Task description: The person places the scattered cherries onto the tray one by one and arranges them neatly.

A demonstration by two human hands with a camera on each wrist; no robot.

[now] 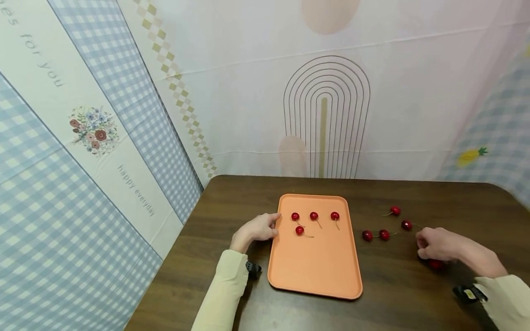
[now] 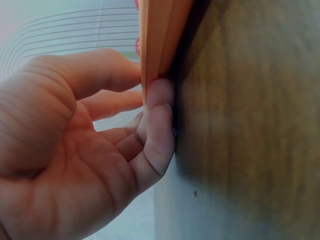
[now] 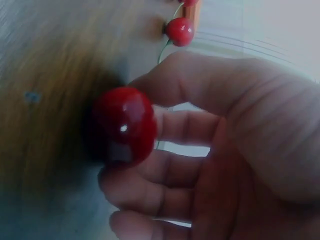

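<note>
An orange tray (image 1: 314,271) lies on a dark wooden table, with several red cherries (image 1: 313,215) with stems toward its far end. My left hand (image 1: 258,227) grips the tray's left rim; in the left wrist view, thumb and curled fingers (image 2: 160,125) meet at the edge. On the right, my right hand (image 1: 439,243) is low over the table, fingers bent downward. A glossy cherry (image 3: 125,127) sits right by its thumb and fingers in the right wrist view, covering the thumb tip. Whether the fingers pinch it is unclear.
Between tray and right hand lie several loose cherries (image 1: 384,235), one cherry (image 1: 395,211) farther back. The wooden table (image 1: 215,220) reaches to a patterned cloth (image 1: 248,92) hanging behind it. Blue checked cloth (image 1: 62,184) hangs at the left.
</note>
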